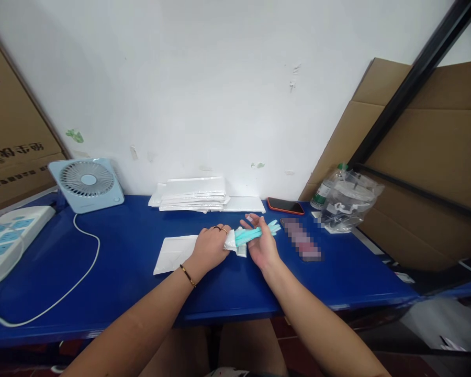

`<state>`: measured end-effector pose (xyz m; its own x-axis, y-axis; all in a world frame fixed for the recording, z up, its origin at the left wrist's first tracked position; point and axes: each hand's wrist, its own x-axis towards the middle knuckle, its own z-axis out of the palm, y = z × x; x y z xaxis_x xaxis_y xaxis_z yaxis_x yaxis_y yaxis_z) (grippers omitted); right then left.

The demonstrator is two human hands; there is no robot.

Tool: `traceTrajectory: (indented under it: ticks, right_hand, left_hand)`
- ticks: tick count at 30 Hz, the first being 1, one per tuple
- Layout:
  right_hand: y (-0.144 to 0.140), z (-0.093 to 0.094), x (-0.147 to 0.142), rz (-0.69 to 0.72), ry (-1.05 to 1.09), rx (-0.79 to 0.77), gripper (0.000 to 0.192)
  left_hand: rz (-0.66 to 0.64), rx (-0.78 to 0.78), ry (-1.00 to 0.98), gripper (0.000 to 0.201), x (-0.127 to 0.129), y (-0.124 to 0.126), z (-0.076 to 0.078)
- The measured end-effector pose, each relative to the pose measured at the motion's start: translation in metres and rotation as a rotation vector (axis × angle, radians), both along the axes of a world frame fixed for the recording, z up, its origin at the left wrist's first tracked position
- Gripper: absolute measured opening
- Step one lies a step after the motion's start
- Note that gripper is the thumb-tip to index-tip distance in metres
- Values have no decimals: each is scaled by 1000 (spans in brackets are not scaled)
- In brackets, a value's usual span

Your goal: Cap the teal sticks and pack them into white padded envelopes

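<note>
My left hand (214, 245) is closed around a crumpled white plastic wrapper (230, 241). Out of this wrapper, to the right, sticks a teal rubber glove (248, 236), folded lengthwise with its finger ends spread at the far end. My right hand (264, 243) is turned palm up, and the glove lies across it behind the thumb; its other fingers are curled and partly hidden. Under the left wrist lies a flat white packet (175, 254). A small pale piece (242, 250) shows below the glove, between the hands.
White packets are stacked (192, 193) against the wall. A light-blue fan (88, 183) and a power strip (11, 235) with its cable stand left. To the right are a phone (286, 206), a blurred-out flat object (303, 241), a bottle (324, 191) and a clear plastic bag (347, 204).
</note>
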<state>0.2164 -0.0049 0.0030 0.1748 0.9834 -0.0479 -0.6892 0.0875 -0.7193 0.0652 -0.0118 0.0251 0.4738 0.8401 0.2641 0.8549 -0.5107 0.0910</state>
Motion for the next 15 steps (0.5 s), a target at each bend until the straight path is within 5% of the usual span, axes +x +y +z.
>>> traceTrajectory:
  ticks: [15]
  right_hand:
    - [-27, 6, -32, 140, -346, 66, 30]
  left_hand:
    - [-43, -7, -40, 28, 2, -5, 1]
